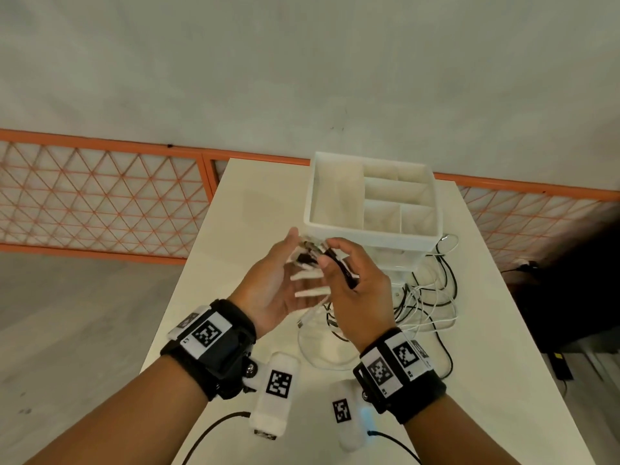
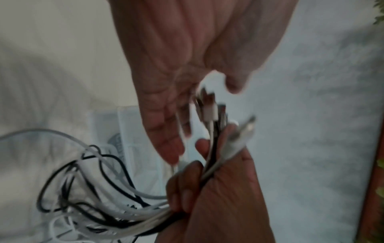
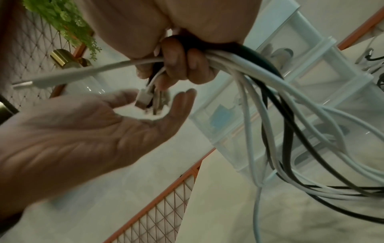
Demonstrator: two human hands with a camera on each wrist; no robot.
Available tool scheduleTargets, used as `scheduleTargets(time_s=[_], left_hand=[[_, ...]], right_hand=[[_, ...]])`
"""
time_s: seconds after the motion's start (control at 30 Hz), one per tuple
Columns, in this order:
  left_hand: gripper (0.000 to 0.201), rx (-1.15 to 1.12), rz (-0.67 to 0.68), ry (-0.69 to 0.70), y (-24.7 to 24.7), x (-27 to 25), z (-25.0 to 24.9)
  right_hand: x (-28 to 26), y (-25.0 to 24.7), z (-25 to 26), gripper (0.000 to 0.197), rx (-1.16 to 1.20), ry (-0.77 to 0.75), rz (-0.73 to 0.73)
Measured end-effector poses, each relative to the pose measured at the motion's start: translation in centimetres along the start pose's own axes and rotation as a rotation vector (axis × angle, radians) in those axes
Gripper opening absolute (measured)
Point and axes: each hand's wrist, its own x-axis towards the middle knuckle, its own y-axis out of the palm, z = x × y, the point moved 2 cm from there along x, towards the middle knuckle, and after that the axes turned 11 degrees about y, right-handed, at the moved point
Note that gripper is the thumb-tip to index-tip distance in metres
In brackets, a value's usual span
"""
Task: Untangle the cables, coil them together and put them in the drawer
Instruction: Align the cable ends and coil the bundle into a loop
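Several white and black cables (image 1: 429, 297) trail in loops over the white table (image 1: 255, 209), right of my hands. My right hand (image 1: 349, 283) grips the gathered cable ends in a fist; the bundle (image 3: 268, 92) hangs down from it. The plug ends (image 2: 209, 111) stick out above the right hand (image 2: 218, 197), and one white plug (image 3: 62, 77) points off sideways. My left hand (image 1: 278, 280) is flat and empty, its palm (image 3: 93, 131) facing the plug tips (image 3: 149, 102). The white drawer unit (image 1: 372, 226) stands just behind, its top compartments empty.
Two white marker-tagged devices (image 1: 276, 397) (image 1: 349, 417) with black leads lie on the table's near part. An orange lattice fence (image 1: 100, 196) runs behind the table. Beyond the table's right edge the floor is dark. A green plant (image 3: 62, 18) hangs on the wall.
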Motion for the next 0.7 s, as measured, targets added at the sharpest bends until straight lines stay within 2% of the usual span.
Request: scheduleTargets(time_s=[0.07,0.13,0.23,0.3,0.37,0.4,0.47,0.53,0.6,0.63,0.7], left_hand=[[0.067,0.085,0.209,-0.085,-0.5,-1.1,0.2],[0.063,0.199,0.255,-0.062,-0.7,-1.7,0.1],[0.027,0.301,0.079,0.095,-1.3,-1.1,-0.5],[0.019,0.273,-0.056,0.163,-1.7,-0.4,-0.7],[0.016,0.174,-0.158,0.162,-1.7,0.1,-0.4],[0.018,0.088,-0.206,0.133,-1.4,0.3,-0.1],[0.039,-0.111,-0.272,0.044,-0.4,0.3,0.1],[0.07,-0.22,-0.214,-0.022,0.3,0.5,-0.1],[0.089,-0.262,-0.13,-0.034,0.6,0.7,-0.7],[0.089,-0.28,-0.114,-0.02,0.7,0.8,-1.0],[0.07,-0.295,-0.14,0.058,0.9,1.0,-1.3]], right_hand=[[0.3,-0.4,0.0,0.028,-0.006,0.035,-0.031],[0.5,-0.6,0.0,0.033,-0.041,0.044,-0.041],[0.6,-0.5,0.1,0.026,-0.001,0.015,-0.047],[0.6,-0.2,0.2,0.024,0.046,-0.001,-0.013],[0.5,0.1,0.5,0.027,0.074,-0.023,0.052],[0.5,0.2,0.7,0.03,0.077,-0.03,0.084],[0.4,0.4,0.9,0.036,0.035,-0.052,0.107],[0.2,0.4,0.7,0.034,-0.038,-0.078,0.087],[-0.1,0.4,0.2,0.022,-0.075,-0.094,0.083],[-0.2,0.4,-0.1,0.017,-0.075,-0.092,0.095],[-0.6,0.5,-0.5,0.014,-0.068,-0.077,0.107]])
